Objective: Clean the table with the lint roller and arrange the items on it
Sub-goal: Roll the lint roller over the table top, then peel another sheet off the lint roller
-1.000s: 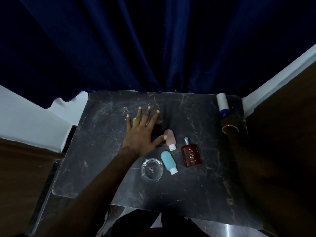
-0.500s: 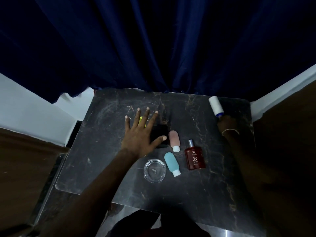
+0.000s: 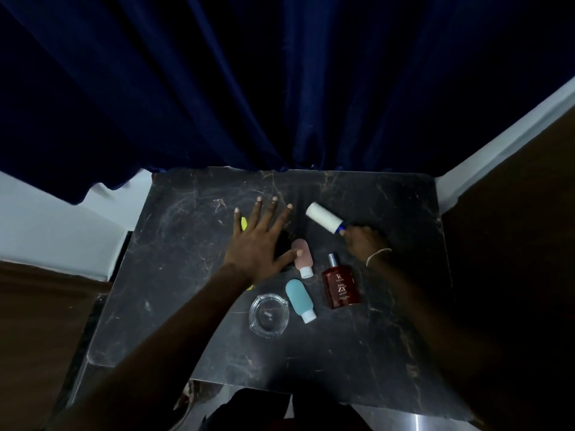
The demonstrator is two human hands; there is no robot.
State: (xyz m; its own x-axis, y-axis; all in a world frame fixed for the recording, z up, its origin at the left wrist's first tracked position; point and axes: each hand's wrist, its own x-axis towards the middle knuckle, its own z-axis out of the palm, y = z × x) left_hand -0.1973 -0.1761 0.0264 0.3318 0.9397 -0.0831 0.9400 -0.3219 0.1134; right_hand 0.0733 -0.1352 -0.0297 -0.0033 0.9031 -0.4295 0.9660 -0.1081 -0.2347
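worktop (image 3: 186,275): dark veined marble under a head-worn camera, with a navy curtain (image 3: 280,88) hanging behind its far edge.
yellow item (image 3: 244,223): mostly hidden under the left hand, so what it is cannot be told.
left hand (image 3: 259,244): flat, palm down at mid-worktop, fingers straight and spread, gripping nothing; the thumb tip reaches the side of the pink bottle.
glass ashtray (image 3: 269,315): near the front, just beside the teal bottle.
teal bottle (image 3: 300,301): lying down, white cap toward the camera.
pink bottle (image 3: 303,258): lying just behind the teal one, white cap also toward the camera.
lint roller (image 3: 323,221): right of centre and behind the bottles, white roll angled toward the far left; whether it touches the surface cannot be told.
red perfume bottle (image 3: 341,286): lying flat, label up, spray head pointing away.
right hand (image 3: 362,244): fingers curled round the roller's handle, a bracelet (image 3: 378,255) at the wrist.
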